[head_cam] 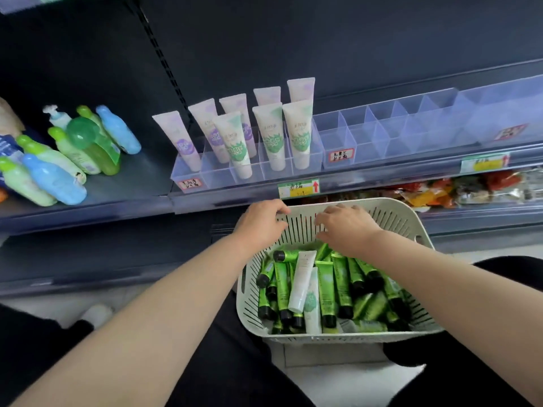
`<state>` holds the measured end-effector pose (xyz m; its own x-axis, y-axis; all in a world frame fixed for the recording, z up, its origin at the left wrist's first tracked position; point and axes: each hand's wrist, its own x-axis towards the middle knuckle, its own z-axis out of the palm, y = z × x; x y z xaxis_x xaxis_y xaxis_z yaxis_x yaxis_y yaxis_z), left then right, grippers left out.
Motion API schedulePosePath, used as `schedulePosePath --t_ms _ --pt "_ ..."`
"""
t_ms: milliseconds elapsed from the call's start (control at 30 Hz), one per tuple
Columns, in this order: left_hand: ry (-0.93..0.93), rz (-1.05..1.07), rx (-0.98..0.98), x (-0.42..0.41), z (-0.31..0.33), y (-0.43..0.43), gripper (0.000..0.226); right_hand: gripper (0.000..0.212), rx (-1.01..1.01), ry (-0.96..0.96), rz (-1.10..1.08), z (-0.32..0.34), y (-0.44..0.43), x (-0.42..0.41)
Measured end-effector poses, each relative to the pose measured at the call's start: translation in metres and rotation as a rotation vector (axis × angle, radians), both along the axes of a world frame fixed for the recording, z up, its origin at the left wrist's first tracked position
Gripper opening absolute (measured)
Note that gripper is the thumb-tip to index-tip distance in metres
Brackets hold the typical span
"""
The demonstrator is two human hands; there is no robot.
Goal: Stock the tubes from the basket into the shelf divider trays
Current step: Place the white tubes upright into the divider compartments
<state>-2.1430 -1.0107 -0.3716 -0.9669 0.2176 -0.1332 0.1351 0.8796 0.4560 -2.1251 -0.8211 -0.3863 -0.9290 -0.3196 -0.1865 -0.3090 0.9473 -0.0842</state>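
The pale slotted basket (411, 218) sits at about 5 o'clock in the view, filled with green tubes (342, 284) and two white tubes (301, 282). The left hand (261, 221) curls over its rim at 11 o'clock. The right hand (345, 227) reaches inside with its fingers bent down; whether it holds anything I cannot tell. At 12 o'clock from the basket, clear divider trays (367, 133) on the shelf (411, 168) hold upright tubes (273, 136) in their left compartments.
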Motion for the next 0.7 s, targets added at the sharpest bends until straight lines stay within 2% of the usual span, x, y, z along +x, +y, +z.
schedulePosePath --t_ms 167,300,400,433,533,600,667,700 --pt "-0.277 -0.031 -0.117 0.017 -0.067 0.014 0.027 0.034 0.022 -0.172 -0.009 -0.053 0.006 0.012" --pt "-0.375 -0.017 -0.166 0.023 -0.107 0.029 0.019 0.039 0.028 -0.251 -0.025 -0.081 0.014 0.023" --pt "-0.374 -0.015 -0.269 0.021 -0.124 0.042 0.016 0.038 -0.001 -0.300 -0.039 -0.092 0.022 0.028" --pt "-0.359 -0.007 -0.309 0.020 -0.127 0.047 0.020 0.038 -0.016 -0.311 -0.042 -0.095 0.024 0.029" --pt "-0.361 0.039 -0.379 0.013 -0.132 0.058 0.052 0.038 -0.055 -0.312 -0.051 -0.100 0.029 0.026" --pt "-0.372 0.041 -0.418 0.009 -0.132 0.063 0.057 0.039 -0.075 -0.307 -0.059 -0.103 0.030 0.023" --pt "-0.392 0.020 -0.428 0.008 -0.130 0.066 0.046 0.040 -0.080 -0.308 -0.061 -0.105 0.031 0.021" --pt "-0.405 0.015 -0.414 0.008 -0.127 0.065 0.032 0.039 -0.078 -0.311 -0.061 -0.106 0.032 0.020"
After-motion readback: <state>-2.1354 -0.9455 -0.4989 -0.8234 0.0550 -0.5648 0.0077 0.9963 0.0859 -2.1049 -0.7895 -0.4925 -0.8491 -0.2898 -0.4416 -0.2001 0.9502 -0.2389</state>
